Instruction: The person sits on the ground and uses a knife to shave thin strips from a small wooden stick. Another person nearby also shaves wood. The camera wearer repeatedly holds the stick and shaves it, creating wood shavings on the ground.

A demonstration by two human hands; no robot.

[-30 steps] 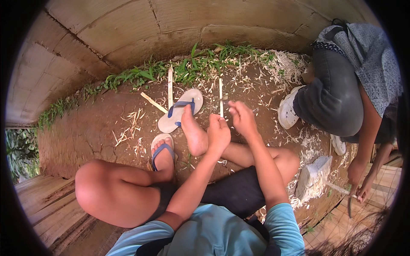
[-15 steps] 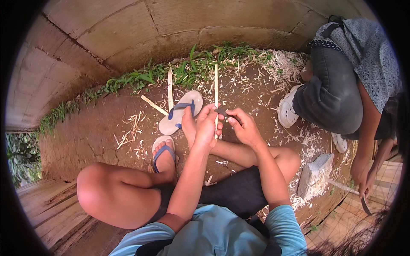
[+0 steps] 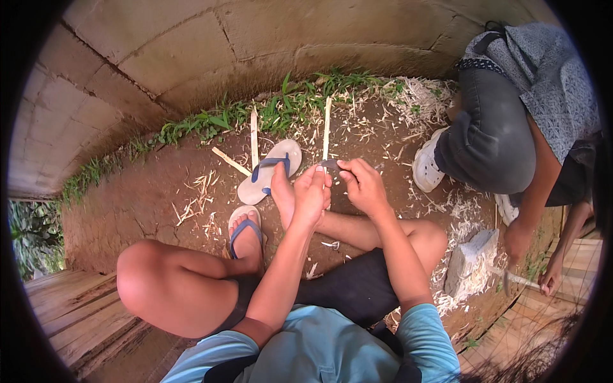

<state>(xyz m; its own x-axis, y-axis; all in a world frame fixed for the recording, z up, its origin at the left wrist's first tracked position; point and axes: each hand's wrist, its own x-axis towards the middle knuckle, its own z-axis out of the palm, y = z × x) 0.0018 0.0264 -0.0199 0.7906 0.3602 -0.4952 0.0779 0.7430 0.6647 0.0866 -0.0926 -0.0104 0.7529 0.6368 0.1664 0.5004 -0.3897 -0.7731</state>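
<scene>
I sit on bare earth with my legs folded. My left hand point(image 3: 311, 191) grips the near end of a long pale bamboo strip point(image 3: 327, 127) that points away from me toward the grass. My right hand point(image 3: 363, 185) holds a small dark blade point(image 3: 329, 164) against the strip just beside the left hand's fingers. Both hands hover over my bare right foot point(image 3: 282, 191). My left foot wears a blue-strapped sandal point(image 3: 245, 226).
A loose sandal point(image 3: 271, 169) and two more bamboo strips point(image 3: 253, 137) lie on the dirt ahead. Shavings litter the ground. Grass lines a concrete wall point(image 3: 191, 57). Another person point(image 3: 511, 127) crouches at right, holding a knife over a pale block point(image 3: 469, 262). Wooden boards point(image 3: 70, 313) lie lower left.
The bamboo strip has slid away from me through my hands, its far end now reaching the grass. My hands stay close together. The person at right has shifted their knife hand slightly.
</scene>
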